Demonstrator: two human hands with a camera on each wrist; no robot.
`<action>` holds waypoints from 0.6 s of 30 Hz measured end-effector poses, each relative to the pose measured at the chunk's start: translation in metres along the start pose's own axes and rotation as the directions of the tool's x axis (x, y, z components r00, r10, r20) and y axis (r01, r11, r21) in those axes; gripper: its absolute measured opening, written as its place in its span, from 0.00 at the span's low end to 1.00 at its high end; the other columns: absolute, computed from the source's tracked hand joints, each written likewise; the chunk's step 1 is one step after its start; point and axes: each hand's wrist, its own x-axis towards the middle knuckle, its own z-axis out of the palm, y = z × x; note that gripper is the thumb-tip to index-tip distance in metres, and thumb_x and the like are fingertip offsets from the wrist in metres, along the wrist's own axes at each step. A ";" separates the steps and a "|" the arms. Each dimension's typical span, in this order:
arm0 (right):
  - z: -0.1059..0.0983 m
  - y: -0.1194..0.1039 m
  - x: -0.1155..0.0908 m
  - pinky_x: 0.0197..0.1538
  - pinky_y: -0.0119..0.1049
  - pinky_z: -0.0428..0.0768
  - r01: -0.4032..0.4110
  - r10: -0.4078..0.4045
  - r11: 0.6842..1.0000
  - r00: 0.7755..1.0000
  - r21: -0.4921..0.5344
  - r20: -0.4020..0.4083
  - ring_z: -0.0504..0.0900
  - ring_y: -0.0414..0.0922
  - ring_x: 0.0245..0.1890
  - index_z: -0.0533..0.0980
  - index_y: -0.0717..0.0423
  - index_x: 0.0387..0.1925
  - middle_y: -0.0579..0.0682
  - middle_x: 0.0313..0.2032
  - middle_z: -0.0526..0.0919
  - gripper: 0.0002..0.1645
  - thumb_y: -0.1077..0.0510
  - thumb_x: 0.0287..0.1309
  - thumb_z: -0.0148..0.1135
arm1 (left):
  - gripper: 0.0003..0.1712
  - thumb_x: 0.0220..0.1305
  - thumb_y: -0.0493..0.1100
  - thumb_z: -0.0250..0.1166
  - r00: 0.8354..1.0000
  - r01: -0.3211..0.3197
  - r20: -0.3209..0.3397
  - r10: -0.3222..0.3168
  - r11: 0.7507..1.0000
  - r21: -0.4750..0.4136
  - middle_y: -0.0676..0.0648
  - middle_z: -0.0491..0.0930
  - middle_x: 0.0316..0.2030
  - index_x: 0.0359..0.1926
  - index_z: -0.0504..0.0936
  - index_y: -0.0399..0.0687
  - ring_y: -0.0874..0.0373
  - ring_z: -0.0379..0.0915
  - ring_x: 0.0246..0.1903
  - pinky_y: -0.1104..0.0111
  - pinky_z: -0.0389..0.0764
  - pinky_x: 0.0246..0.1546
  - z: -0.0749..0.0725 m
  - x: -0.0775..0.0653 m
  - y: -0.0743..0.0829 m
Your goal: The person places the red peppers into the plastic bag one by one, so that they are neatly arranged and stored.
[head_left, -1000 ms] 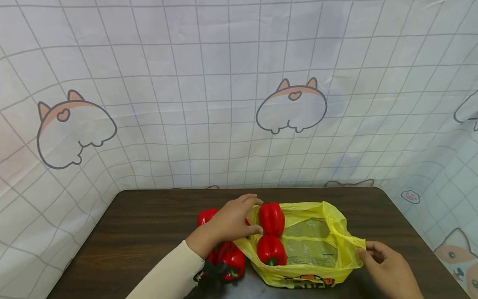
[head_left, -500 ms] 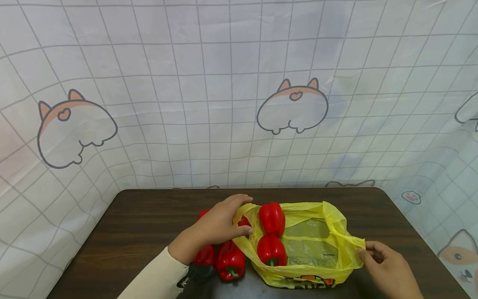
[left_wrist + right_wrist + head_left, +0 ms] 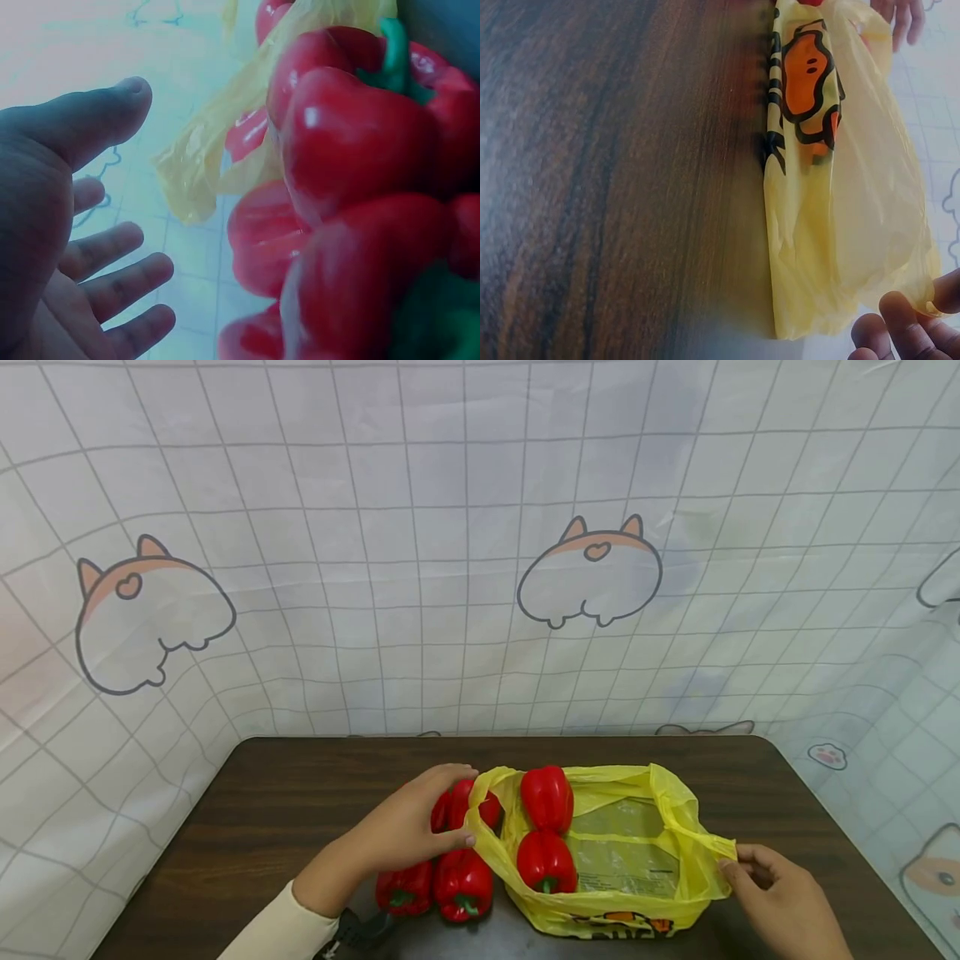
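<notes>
In the head view my left hand hovers over red bell peppers on the table, fingers spread and thumb out, holding nothing. Front peppers show green stems; others lie behind, partly hidden by the hand. The left wrist view shows the same loose fingers beside a cluster of peppers. To the right lies a yellow plastic bag, mouth spread wide, with two peppers inside at its left end. My right hand pinches the bag's right edge between thumb and fingers.
The dark wood-grain table extends left and behind the bag. A white grid-patterned cloth with cartoon dogs hangs along the back and sides. A dark strap sits under my left wrist.
My left hand has drawn back leftward from the bag's left rim to above the peppers outside, uncovering more of them. The right hand and the bag have stayed put.
</notes>
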 end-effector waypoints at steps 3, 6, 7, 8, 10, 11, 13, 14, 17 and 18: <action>0.000 0.000 0.000 0.39 0.51 0.84 0.001 -0.001 1.000 1.000 -0.001 0.006 0.85 0.57 0.43 0.74 0.71 0.60 0.63 0.47 0.85 0.40 0.36 0.74 0.54 | 0.44 0.59 0.56 0.76 1.000 0.015 0.003 -0.015 1.000 -0.014 0.52 0.67 0.71 0.73 0.68 0.57 0.52 0.63 0.70 0.47 0.72 0.64 -0.002 -0.008 -0.005; -0.001 0.000 0.000 0.39 0.52 0.84 0.001 -0.001 1.000 1.000 -0.005 0.009 0.84 0.58 0.44 0.74 0.71 0.60 0.64 0.48 0.85 0.41 0.35 0.73 0.53 | 0.43 0.59 0.55 0.77 1.000 0.024 0.002 -0.024 0.999 -0.037 0.52 0.67 0.71 0.72 0.69 0.55 0.51 0.63 0.70 0.45 0.72 0.64 -0.003 -0.016 -0.010; 0.000 0.000 0.001 0.39 0.51 0.84 0.001 -0.001 1.000 1.000 -0.007 0.006 0.84 0.58 0.44 0.74 0.70 0.60 0.64 0.48 0.85 0.41 0.35 0.73 0.54 | 0.43 0.59 0.54 0.77 1.000 0.025 0.000 -0.025 0.999 -0.046 0.52 0.67 0.70 0.72 0.69 0.54 0.50 0.63 0.70 0.45 0.71 0.64 -0.004 -0.018 -0.011; 0.000 0.000 0.001 0.39 0.51 0.84 -0.001 0.001 1.000 1.000 -0.008 0.003 0.85 0.57 0.44 0.74 0.70 0.60 0.63 0.48 0.85 0.40 0.35 0.73 0.54 | 0.43 0.59 0.54 0.77 1.000 0.024 -0.002 -0.024 0.998 -0.050 0.52 0.67 0.70 0.72 0.69 0.54 0.49 0.64 0.69 0.45 0.71 0.64 -0.004 -0.020 -0.012; 0.000 0.000 0.002 0.39 0.51 0.84 0.002 -0.002 1.000 1.000 -0.006 0.001 0.85 0.56 0.43 0.74 0.70 0.59 0.62 0.47 0.85 0.40 0.36 0.73 0.54 | 0.42 0.59 0.53 0.77 1.000 0.025 -0.005 -0.025 0.998 -0.057 0.51 0.68 0.69 0.71 0.70 0.53 0.49 0.64 0.69 0.44 0.72 0.64 -0.004 -0.024 -0.015; 0.000 0.000 0.002 0.39 0.50 0.84 0.003 -0.003 1.000 1.000 -0.005 0.001 0.85 0.56 0.43 0.75 0.70 0.59 0.62 0.47 0.86 0.40 0.36 0.73 0.54 | 0.42 0.59 0.53 0.77 1.000 0.024 -0.007 -0.024 0.998 -0.055 0.51 0.69 0.69 0.71 0.70 0.53 0.49 0.65 0.68 0.45 0.72 0.64 -0.005 -0.026 -0.016; 0.001 0.001 0.002 0.39 0.50 0.84 0.003 -0.003 1.000 1.000 0.000 0.000 0.85 0.55 0.42 0.75 0.70 0.59 0.61 0.46 0.86 0.39 0.36 0.73 0.54 | 0.42 0.59 0.53 0.77 1.000 0.023 -0.009 -0.024 0.998 -0.051 0.52 0.69 0.68 0.71 0.70 0.52 0.50 0.65 0.68 0.45 0.72 0.64 -0.005 -0.030 -0.017; 0.001 0.001 0.003 0.39 0.50 0.84 0.003 -0.003 1.000 1.000 0.001 0.001 0.85 0.55 0.42 0.75 0.70 0.59 0.60 0.46 0.86 0.39 0.36 0.73 0.54 | 0.42 0.59 0.53 0.77 1.000 0.021 -0.011 -0.022 0.999 -0.047 0.52 0.70 0.68 0.71 0.70 0.52 0.51 0.65 0.68 0.45 0.72 0.64 -0.006 -0.031 -0.018; 0.001 0.001 0.003 0.39 0.51 0.84 0.005 -0.005 1.000 1.000 -0.004 0.005 0.85 0.56 0.43 0.74 0.70 0.60 0.62 0.47 0.86 0.40 0.35 0.73 0.54 | 0.42 0.58 0.53 0.78 1.000 0.024 -0.016 -0.025 0.999 -0.045 0.54 0.70 0.67 0.71 0.70 0.53 0.52 0.66 0.67 0.47 0.72 0.64 -0.007 -0.036 -0.020; 0.002 0.001 0.003 0.39 0.51 0.84 0.007 -0.007 1.000 1.000 -0.006 0.005 0.85 0.57 0.43 0.74 0.70 0.60 0.62 0.47 0.86 0.41 0.35 0.73 0.54 | 0.42 0.58 0.53 0.78 0.999 0.027 -0.016 -0.028 0.999 -0.045 0.54 0.71 0.67 0.70 0.71 0.53 0.52 0.66 0.67 0.47 0.73 0.64 -0.007 -0.038 -0.020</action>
